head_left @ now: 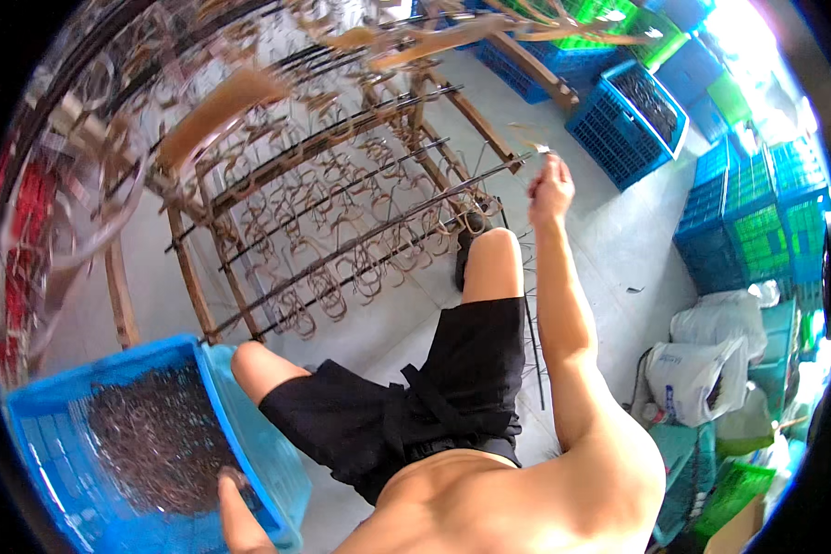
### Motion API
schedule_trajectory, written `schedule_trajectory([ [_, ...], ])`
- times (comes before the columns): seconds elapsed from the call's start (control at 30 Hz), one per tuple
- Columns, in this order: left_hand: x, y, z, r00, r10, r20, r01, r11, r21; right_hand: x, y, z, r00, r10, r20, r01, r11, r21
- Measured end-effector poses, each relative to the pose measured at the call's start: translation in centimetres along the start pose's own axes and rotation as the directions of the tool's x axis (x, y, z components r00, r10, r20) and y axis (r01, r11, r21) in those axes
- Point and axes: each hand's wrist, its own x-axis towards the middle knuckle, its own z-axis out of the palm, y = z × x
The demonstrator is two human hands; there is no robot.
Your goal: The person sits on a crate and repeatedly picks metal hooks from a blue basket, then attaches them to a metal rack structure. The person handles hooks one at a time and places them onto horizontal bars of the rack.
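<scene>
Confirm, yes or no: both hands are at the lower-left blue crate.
No, only the left hand is at that crate; the right hand is stretched far away from it.

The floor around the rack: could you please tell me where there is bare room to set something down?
A wide bare patch of floor lies between the right arm and stacked crates, with one small dark scrap. It is crowded at the loop-hung rack, the left blue crate of dark strands, and the white bags.
</scene>
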Motion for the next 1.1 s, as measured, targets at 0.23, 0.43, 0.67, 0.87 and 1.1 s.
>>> schedule_trajectory([
  [0.23,-14.3,-1.4,-11.3,0.83,-0.555,-0.049,-0.265,-0.316,-0.911,-2.7,2.5,1.6,0.945,0.283,0.161,-0.301,0.948,0.102],
  [0.43,-15.5,0.4,-13.5,0.588,-0.809,0.01,-0.587,-0.434,-0.683,-3.1,2.9,3.5,0.954,0.248,0.169,-0.274,0.949,0.153],
  [0.67,-20.7,4.2,-21.7,0.461,-0.887,0.009,-0.82,-0.43,-0.378,-3.3,3.2,4.3,0.971,0.177,0.16,-0.196,0.973,0.117],
  [0.87,-25.5,7.0,-26.7,0.331,-0.939,-0.09,-0.894,-0.281,-0.349,-3.3,4.1,4.5,0.995,0.077,0.062,-0.078,0.997,0.011],
  [1.1,-27.0,9.9,-27.8,0.478,-0.799,-0.364,-0.877,-0.414,-0.244,-3.4,3.1,4.5,0.986,0.107,0.131,-0.108,0.994,-0.004],
])
